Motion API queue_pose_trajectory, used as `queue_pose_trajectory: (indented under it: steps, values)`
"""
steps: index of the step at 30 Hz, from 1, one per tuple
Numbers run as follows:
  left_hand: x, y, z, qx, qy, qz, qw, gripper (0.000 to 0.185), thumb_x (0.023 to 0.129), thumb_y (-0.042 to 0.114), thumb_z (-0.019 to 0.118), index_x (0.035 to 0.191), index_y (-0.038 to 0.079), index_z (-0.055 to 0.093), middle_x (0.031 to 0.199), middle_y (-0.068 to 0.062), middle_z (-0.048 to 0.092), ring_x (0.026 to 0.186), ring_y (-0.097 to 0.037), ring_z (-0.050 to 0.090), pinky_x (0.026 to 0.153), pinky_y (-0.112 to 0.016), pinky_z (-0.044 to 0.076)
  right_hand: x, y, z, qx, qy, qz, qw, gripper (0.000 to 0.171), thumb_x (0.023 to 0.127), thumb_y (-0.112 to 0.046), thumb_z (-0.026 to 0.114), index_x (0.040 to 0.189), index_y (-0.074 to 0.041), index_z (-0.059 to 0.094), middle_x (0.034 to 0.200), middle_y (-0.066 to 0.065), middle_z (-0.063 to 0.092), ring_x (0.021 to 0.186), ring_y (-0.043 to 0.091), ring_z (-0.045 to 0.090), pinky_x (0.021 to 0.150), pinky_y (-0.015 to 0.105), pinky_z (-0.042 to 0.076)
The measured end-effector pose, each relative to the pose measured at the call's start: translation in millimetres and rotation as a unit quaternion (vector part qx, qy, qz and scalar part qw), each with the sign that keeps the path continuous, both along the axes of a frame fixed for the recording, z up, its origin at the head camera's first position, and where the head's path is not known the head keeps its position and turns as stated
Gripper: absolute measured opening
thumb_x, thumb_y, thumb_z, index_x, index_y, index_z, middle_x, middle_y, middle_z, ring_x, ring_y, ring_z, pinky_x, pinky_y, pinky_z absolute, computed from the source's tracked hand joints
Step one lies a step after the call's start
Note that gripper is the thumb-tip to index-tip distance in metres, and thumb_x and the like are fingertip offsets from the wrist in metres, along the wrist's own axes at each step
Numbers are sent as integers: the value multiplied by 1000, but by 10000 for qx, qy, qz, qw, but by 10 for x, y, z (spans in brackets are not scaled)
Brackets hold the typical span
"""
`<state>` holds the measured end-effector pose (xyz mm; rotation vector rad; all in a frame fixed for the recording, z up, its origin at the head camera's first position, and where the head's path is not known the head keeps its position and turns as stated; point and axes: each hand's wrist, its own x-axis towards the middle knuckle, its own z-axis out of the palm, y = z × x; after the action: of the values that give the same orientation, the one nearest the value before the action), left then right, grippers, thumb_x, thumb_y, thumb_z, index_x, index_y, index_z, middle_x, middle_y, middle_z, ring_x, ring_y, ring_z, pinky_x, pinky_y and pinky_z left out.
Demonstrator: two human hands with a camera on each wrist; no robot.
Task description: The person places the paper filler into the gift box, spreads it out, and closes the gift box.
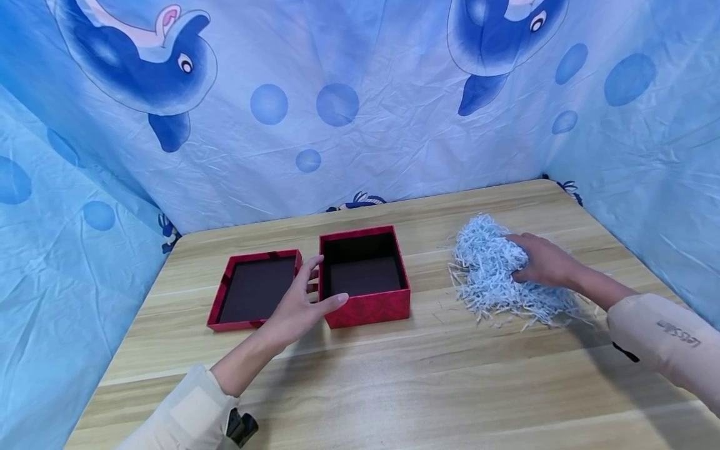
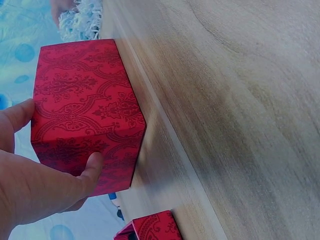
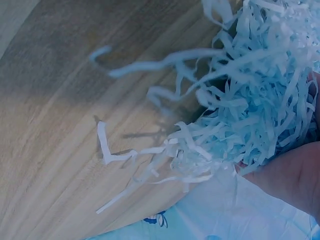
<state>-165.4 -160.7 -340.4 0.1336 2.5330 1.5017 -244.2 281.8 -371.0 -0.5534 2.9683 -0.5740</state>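
A red patterned box (image 1: pixel 371 309) with a dark inside stands uncovered on the table. My left hand (image 1: pixel 295 306) is at its left side, thumb by the front face and the other fingers along the left wall. From the left wrist view, the thumb (image 2: pixel 92 170) lies against the box (image 2: pixel 82 95) with the fingers spread. Off to the right is a loose heap of pale blue shredded paper (image 1: pixel 484 275). My right hand (image 1: pixel 542 259) grips some of this shredded paper (image 3: pixel 260 95) from the right; its fingertips are partly hidden in the strands.
Left of the box lies its red lid (image 1: pixel 259 290), inside facing up. Everything rests on a wooden table (image 1: pixel 394 381). A blue cloth backdrop with cartoon dolphins (image 1: pixel 382 150) stands behind and along the sides. Stray paper strands (image 3: pixel 105 145) lie around the heap.
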Motion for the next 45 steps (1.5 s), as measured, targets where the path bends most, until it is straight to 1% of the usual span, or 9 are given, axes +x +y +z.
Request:
queue_pose_trajectory:
  steps: [3, 6, 10, 16, 19, 26, 32, 38, 45]
  values:
    - [4, 0, 0, -12, -5, 6, 10000, 85, 71, 47, 67, 137, 34, 15, 135, 1, 25, 121, -27, 33, 88, -45, 41, -5, 9, 30, -165, -38, -58, 9998, 81, 65, -12, 75, 131, 6, 31, 124, 33, 35, 109, 47, 37, 86, 56, 34]
    - [8, -2, -1, -7, -10, 14, 10000, 86, 71, 47, 67, 138, 33, 15, 135, 1, 26, 121, -27, 33, 88, -45, 41, -18, 21, 75, -442, 13, -47, 9990, 80, 66, -11, 75, 131, 6, 32, 125, 31, 36, 111, 47, 35, 87, 57, 32]
    - [10, -6, -1, -10, -5, 22, 10000, 87, 70, 48, 67, 138, 33, 15, 135, 1, 26, 121, -26, 32, 88, -45, 41, -31, 35, 160, -799, 61, -125, 9967, 81, 66, -14, 75, 132, 5, 31, 129, 29, 34, 116, 48, 29, 88, 58, 29]
    - [9, -8, 1, -17, 16, 25, 10000, 87, 70, 47, 68, 138, 33, 15, 135, 1, 26, 121, -26, 32, 89, -46, 41, -39, 33, 252, -1126, -283, -469, 9921, 85, 69, -20, 74, 136, 1, 25, 134, 27, 28, 120, 47, 24, 92, 59, 25]
    - [9, -7, 2, 3, -3, 14, 10000, 86, 71, 47, 67, 138, 33, 15, 135, 1, 25, 121, -26, 32, 89, -46, 41, -31, 34, 280, -1243, -462, -605, 9893, 87, 71, -23, 73, 138, -2, 22, 137, 26, 25, 122, 46, 22, 92, 59, 25]
    - [8, -1, 9, -15, -10, 19, 10000, 85, 71, 47, 67, 137, 35, 15, 137, -2, 24, 121, -28, 33, 88, -46, 41, -23, 19, 335, -1454, -647, -724, 9846, 90, 72, -27, 72, 140, -6, 17, 139, 25, 22, 123, 45, 21, 92, 59, 26]
    - [3, 0, 9, 1, -18, 36, 10000, 83, 70, 47, 67, 135, 39, 16, 137, -2, 24, 121, -27, 33, 88, -46, 41, -42, 8, 377, -1542, -707, -742, 9827, 93, 72, -30, 72, 141, -9, 14, 140, 24, 20, 124, 45, 20, 94, 59, 24]
    - [-3, -1, 10, 9, 3, 48, 10000, 83, 70, 47, 68, 135, 39, 16, 137, 0, 25, 121, -26, 33, 88, -45, 41, -57, -14, 420, -1644, -761, -838, 9799, 93, 71, -30, 72, 141, -9, 15, 140, 23, 21, 124, 45, 21, 94, 58, 23]
    - [1, -5, 11, 20, -8, 53, 10000, 83, 70, 47, 68, 135, 39, 16, 137, -1, 25, 121, -27, 33, 88, -46, 41, -57, -43, 462, -1647, -832, -865, 9790, 94, 72, -30, 72, 141, -10, 11, 141, 23, 17, 125, 44, 18, 95, 58, 23]
